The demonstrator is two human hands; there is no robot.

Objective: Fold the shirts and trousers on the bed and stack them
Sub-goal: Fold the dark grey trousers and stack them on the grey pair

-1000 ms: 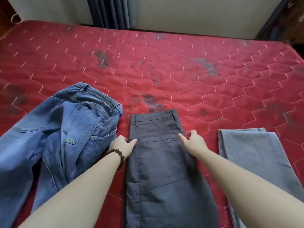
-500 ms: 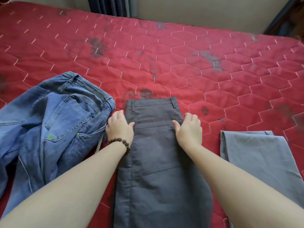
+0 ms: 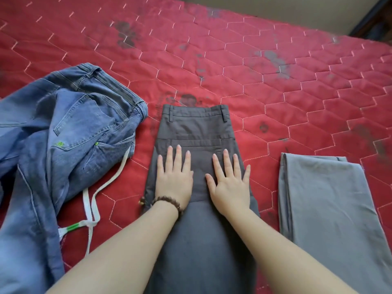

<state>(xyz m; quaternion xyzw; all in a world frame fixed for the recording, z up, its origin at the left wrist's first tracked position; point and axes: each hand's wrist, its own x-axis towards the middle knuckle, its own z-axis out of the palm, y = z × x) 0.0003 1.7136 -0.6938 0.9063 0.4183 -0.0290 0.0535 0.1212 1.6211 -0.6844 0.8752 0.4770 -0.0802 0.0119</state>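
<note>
Dark grey trousers [image 3: 195,124] lie folded lengthwise in the middle of the red bed [image 3: 212,60], waistband away from me. My left hand [image 3: 174,179], with a bead bracelet at the wrist, lies flat on them, fingers straight and spread. Beside it, my right hand [image 3: 230,183] presses flat on the same trousers, just below the back pocket seam. Crumpled blue jeans [image 3: 63,134] lie to the left with a white drawstring [image 3: 93,206] trailing out. Light grey trousers [image 3: 331,204] lie folded to the right.
The red quilted mattress stretches far beyond the clothes, with dark stains [image 3: 125,32] on it. A pale wall [image 3: 275,9] runs along its far edge, and a dark frame [image 3: 375,20] stands at the top right corner.
Both hands left the edges of the dark grey trousers and moved inward onto the cloth, now lying flat with fingers spread. The camera has tilted closer and lower.
</note>
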